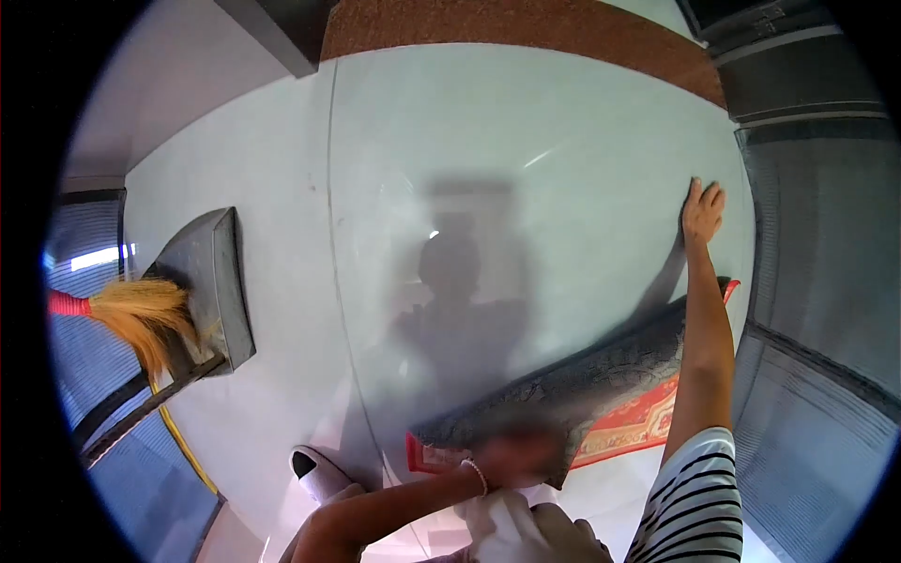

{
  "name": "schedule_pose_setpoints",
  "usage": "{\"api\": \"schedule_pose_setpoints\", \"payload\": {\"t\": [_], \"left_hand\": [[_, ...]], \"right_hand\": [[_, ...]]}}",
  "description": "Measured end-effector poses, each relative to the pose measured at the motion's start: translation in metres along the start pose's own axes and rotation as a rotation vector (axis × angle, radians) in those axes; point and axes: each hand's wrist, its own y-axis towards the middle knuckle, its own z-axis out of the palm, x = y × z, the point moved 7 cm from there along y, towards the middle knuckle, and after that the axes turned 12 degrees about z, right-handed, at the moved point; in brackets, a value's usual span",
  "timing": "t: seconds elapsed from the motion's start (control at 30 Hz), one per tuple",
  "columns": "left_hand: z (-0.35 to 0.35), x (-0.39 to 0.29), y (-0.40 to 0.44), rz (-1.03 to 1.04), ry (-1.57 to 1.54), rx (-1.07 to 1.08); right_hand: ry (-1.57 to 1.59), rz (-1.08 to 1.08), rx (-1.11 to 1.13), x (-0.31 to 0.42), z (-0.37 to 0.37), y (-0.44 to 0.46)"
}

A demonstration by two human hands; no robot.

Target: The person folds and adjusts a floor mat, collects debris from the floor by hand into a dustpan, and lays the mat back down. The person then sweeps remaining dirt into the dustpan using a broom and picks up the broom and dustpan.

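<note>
A red-bordered patterned rug (627, 427) lies on the pale floor with part of it turned over, its dark grey underside (554, 385) facing up. My left hand (521, 455), with a beaded bracelet at its wrist, is at the turned-over part near the rug's lower edge. A blur covers its fingers, so I cannot see whether they grip. Beyond the rug's far right corner, my right hand (704, 211) is stretched out over the floor with fingers apart and nothing in it. Its arm, in a striped sleeve, passes over the rug's right end.
At left a metal dustpan (225, 291) sits on the floor, with a straw broom (141, 305) over it. A shoe (324, 474) shows at lower left. A brown strip (526, 28) borders the floor at the top; dark panels (826, 225) stand at right.
</note>
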Motion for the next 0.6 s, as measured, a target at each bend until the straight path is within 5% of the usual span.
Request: {"api": "schedule_pose_setpoints", "payload": {"t": [0.13, 0.3, 0.43, 0.47, 0.53, 0.57, 0.6], "left_hand": [[0.003, 0.0, 0.001, -0.032, -0.057, 0.016], [-0.031, 0.013, 0.001, -0.039, -0.081, -0.029], [0.003, 0.005, 0.003, -0.076, -0.256, 0.016], [0.028, 0.003, 0.004, -0.156, -0.227, 0.052], [0.134, -0.01, 0.007, -0.806, 0.484, 0.612], [0.171, -0.014, 0.004, -0.886, 0.635, 0.79], [0.155, -0.017, -0.003, -0.899, 0.5, 0.703]], "right_hand": [[0.19, -0.361, 0.099, 0.084, 0.006, -0.045], [0.309, -0.812, 0.289, 0.235, -0.022, -0.232], [0.722, -0.896, 0.601, 0.319, -0.055, -0.398], [0.737, -0.952, 0.565, 0.331, -0.059, -0.441], [0.675, -1.009, 0.802, 0.35, -0.089, -0.493], [0.732, -1.032, 0.892, 0.354, -0.096, -0.51], [0.784, -1.004, 0.923, 0.351, -0.11, -0.511]]}}
